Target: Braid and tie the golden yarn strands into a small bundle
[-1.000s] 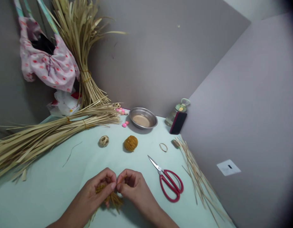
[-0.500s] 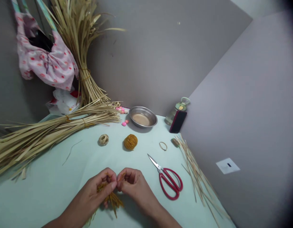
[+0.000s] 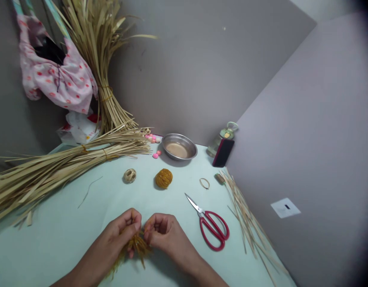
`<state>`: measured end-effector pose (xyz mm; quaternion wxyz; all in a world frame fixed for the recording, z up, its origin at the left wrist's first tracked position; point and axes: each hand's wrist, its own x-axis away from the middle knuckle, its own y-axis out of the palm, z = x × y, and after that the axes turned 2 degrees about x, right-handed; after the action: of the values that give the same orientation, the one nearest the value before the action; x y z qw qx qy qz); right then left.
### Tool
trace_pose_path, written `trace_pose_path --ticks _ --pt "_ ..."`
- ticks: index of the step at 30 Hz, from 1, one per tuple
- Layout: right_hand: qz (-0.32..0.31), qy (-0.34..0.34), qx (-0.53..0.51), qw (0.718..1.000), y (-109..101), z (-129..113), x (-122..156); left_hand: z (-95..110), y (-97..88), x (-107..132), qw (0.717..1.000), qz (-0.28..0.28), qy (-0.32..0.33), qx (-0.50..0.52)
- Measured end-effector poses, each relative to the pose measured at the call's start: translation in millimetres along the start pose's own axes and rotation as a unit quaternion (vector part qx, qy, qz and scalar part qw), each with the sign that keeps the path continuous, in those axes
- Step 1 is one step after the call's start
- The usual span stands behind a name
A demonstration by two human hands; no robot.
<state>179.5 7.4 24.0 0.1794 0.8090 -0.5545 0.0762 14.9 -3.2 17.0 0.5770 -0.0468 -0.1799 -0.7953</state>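
A small bundle of mustard-yellow strands point(image 3: 139, 246) hangs from under my left hand point(image 3: 122, 230), whose fingers are closed round its upper end. My right hand point(image 3: 163, 232) is just to the right, thumb and forefinger pinched at the bundle's edge; whatever lies between those fingertips is too small to make out. Beyond my hands sits a ball of mustard-yellow yarn point(image 3: 164, 178). To its left is a small woven ball point(image 3: 130, 175) of pale strips. Scissors with red handles point(image 3: 215, 231) lie to the right of my right hand.
Dried straw bundles point(image 3: 67, 167) cover the left side, another point(image 3: 104, 79) stands behind. A metal bowl point(image 3: 192, 154) holds cloudy liquid. At the back right, a phone point(image 3: 223, 152) leans against a bottle point(image 3: 214, 146). Loose strips point(image 3: 242, 215) line the right edge; a small ring point(image 3: 204, 183) lies nearby.
My hands have moved slightly apart at the fingertips. My right hand's pinch has shifted a little left and down toward the strands, and more of the bundle's top now shows.
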Motion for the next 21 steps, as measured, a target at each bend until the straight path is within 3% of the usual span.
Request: trace_pose_path --ticks 10,17,21 --pt "-0.001 -0.003 0.016 1.000 0.1 -1.1 -0.1 3.5 3.2 3.6 0.998 0.001 0.014 0.066" --pt "0.022 -0.039 -0.009 0.999 2.2 -7.4 0.8 1.1 1.3 1.1 0.995 0.073 0.061 -0.005" --pt "0.050 -0.043 -0.027 0.997 2.1 -8.3 0.1 -3.4 0.6 -0.5 0.996 0.071 0.058 -0.025"
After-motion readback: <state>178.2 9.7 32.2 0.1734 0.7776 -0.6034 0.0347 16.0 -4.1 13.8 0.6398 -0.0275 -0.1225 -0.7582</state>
